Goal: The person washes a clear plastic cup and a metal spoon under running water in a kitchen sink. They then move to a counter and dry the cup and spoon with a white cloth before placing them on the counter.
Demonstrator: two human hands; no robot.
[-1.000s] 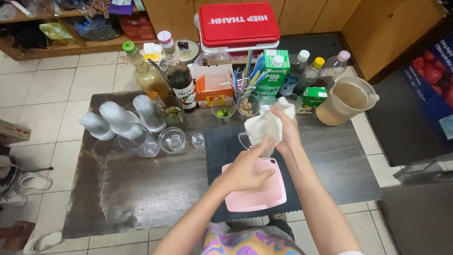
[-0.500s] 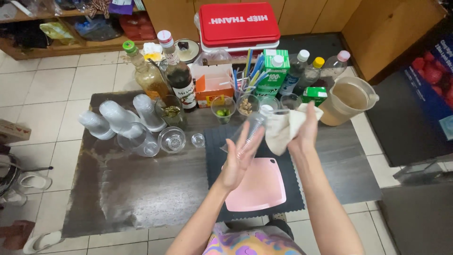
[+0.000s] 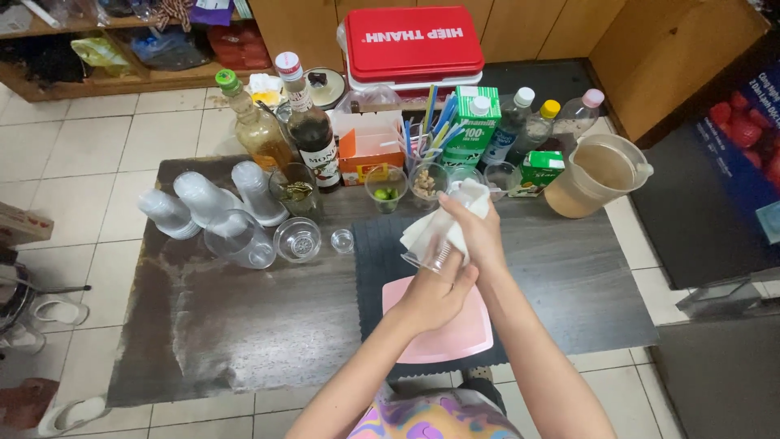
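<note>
Since half a second ago our hands have come back together: then the left hand (image 3: 435, 297) was spread open in the air apart from the cloth, and now it has closed in under the clear plastic cup (image 3: 431, 250), fingers cupped around its lower part. Our right hand (image 3: 479, 236) has swung from off to the right back to the middle, fingers wrapped over the white cloth (image 3: 447, 223) and pressing it against the cup's side. We judge that the wiping of the cup has resumed after a short regrip, so the cleaning is in progress rather than finished.

Largest first, the dark tabletop (image 3: 244, 325) carries everything. Behind it sits a red-lidded cooler box (image 3: 410, 45). At the right stands a big clear jug of light brown liquid (image 3: 597, 175). A dark mat (image 3: 382, 252) lies under our hands, with a pink cutting board (image 3: 455, 337) on it just below the cup. To the left lie stacks of clear plastic cups on their sides (image 3: 215, 207). Along the back stand a dark syrup bottle (image 3: 313, 130), an amber bottle with a green cap (image 3: 252, 126) and a green and white carton (image 3: 475, 122). Smallest are the little cups of garnish (image 3: 386, 187) near the middle.

The cup is held above the mat, tilted, between both hands, touching nothing on the tabletop.
</note>
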